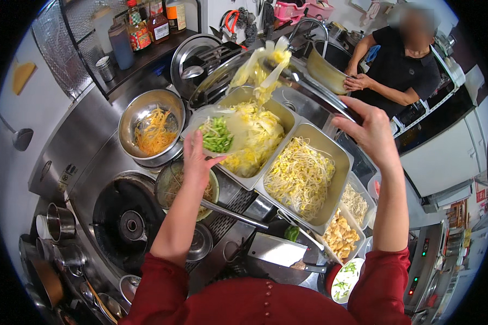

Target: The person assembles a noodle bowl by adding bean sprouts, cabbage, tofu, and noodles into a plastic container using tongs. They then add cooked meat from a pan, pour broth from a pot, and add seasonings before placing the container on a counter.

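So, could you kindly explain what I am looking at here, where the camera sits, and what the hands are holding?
This is one rounded wide-angle picture from a camera on a person's head, looking down at a kitchen counter. The red-sleeved arms are the wearer's own. The left hand holds a clear container of cut green vegetables. The right hand is raised with spread fingers; whether it grips the clear bag of pale cabbage above the cabbage tray is hard to tell. Beside it lie a tray of bean sprouts, a steel bowl of orange shreds and a cleaver. Another person works at the far sink.
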Demonstrator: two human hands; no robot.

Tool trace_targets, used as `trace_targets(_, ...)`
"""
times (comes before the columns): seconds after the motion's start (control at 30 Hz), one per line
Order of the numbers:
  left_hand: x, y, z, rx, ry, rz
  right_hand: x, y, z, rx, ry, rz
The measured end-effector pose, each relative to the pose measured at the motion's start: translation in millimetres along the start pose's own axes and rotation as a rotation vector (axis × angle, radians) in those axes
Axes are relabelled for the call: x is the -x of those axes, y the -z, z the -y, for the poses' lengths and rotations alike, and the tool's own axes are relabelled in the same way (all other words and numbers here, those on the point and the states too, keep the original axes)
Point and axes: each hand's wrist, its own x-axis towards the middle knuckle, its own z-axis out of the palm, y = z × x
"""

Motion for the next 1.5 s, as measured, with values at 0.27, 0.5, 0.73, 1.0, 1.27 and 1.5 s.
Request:
trace_targets(0.27,1.0,-13.2,10.1,0.015,-0.035,0.142,1.9,-28.6,50.5,0.370,0.128,0.341)
trace_targets(0.5,-9.3,-3.0,5.5,0.133,0.141,0.242,4.3,-21.1,54.5,0.458,0.064,0.353)
trace_targets(0.73,-7.6,-19.0,22.4,0.148,0.276,0.284,6.4,-23.4,64.7,0.523,0.175,0.295)
trace_targets(1.0,-6.6,-36.3,39.1,0.132,0.035,0.203,13.7,-26.0,74.6,0.663,0.129,0.404)
trace_targets(1.27,-6.8,-33.0,34.4,0.158,0.174,0.330,24.2,-32.7,63.4,0.601,0.161,0.407)
trace_targets(1.5,6.0,-32.4,32.2,0.115,0.124,0.349,39.0,-20.8,53.3,0.684,0.037,0.316)
